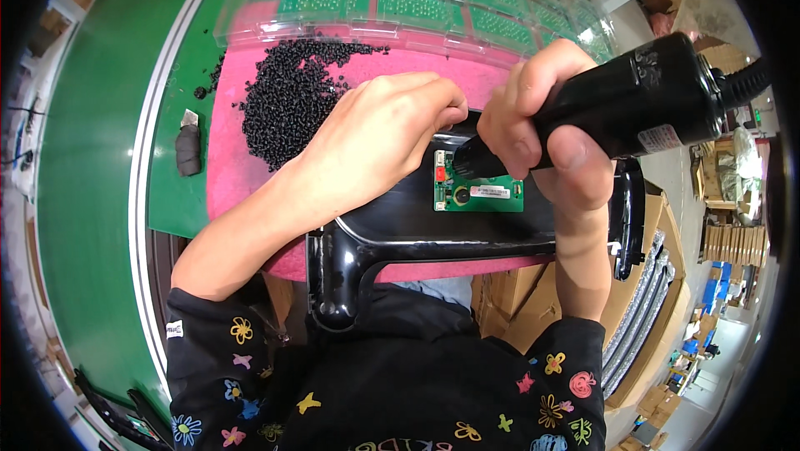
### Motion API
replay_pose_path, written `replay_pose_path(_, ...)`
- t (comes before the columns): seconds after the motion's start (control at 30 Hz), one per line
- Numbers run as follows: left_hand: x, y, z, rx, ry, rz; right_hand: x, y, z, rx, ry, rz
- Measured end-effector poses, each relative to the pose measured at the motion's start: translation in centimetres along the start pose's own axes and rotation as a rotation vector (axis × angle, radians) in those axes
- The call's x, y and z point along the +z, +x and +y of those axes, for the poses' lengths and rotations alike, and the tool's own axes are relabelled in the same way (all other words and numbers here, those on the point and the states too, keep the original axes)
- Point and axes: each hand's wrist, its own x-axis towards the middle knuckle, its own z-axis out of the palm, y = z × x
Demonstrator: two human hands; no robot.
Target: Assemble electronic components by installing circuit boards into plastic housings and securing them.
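Observation:
My right hand (546, 122) grips a black electric screwdriver (637, 92) with a cable at its rear. Its narrow front end points down-left over a green circuit board (504, 202). That board, with a red and a white connector, lies inside a black plastic housing (392, 222) near the edge of the table. My left hand (392, 122) is curled above the housing's far side, close to the screwdriver's front end. Its fingertips are pressed together, and what they hold, if anything, is hidden. Left of it is a heap of small black screws (287, 117).
Clear plastic trays (367, 30) of green circuit boards stand at the far side of the pink mat (225, 151). A dark-wrapped blade (189, 151) lies on the green tabletop (175, 209) at left. An open cardboard box (671, 263) with long wrapped pieces is at lower right.

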Motion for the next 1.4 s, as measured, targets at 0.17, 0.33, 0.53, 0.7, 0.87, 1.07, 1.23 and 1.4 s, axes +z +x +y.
replay_pose_path(0.17,-0.3,-0.4,-0.1,-0.002,-0.011,-0.124,1.0,-1.6,-1.2,-0.073,-0.078,0.174)
replay_pose_path(0.33,-0.5,-0.6,0.2,0.088,0.019,-0.279,0.1,-2.4,-4.4,-0.276,0.141,0.091)
replay_pose_path(0.53,-0.2,0.0,0.4,0.173,-0.145,-0.235,0.3,-3.2,-5.3,-0.353,0.21,0.131)
replay_pose_path(0.7,-0.1,-0.2,0.4,0.192,-0.156,-0.26,0.3,-3.2,-5.2,-0.355,0.216,0.094)
replay_pose_path(0.87,0.3,-0.1,0.4,0.22,-0.126,-0.233,0.2,-3.4,-5.6,-0.312,0.121,0.049)
replay_pose_path(1.07,-0.2,-0.3,0.2,0.208,-0.077,-0.245,-0.2,-3.2,-4.7,-0.266,0.086,0.017)
replay_pose_path(1.23,0.0,-0.1,0.3,0.211,-0.074,-0.185,-0.1,-3.7,-4.4,-0.166,0.056,0.048)
replay_pose_path(1.4,-0.2,-0.2,0.8,0.113,-0.039,-0.142,1.0,-4.1,-2.9,-0.086,0.041,0.164)
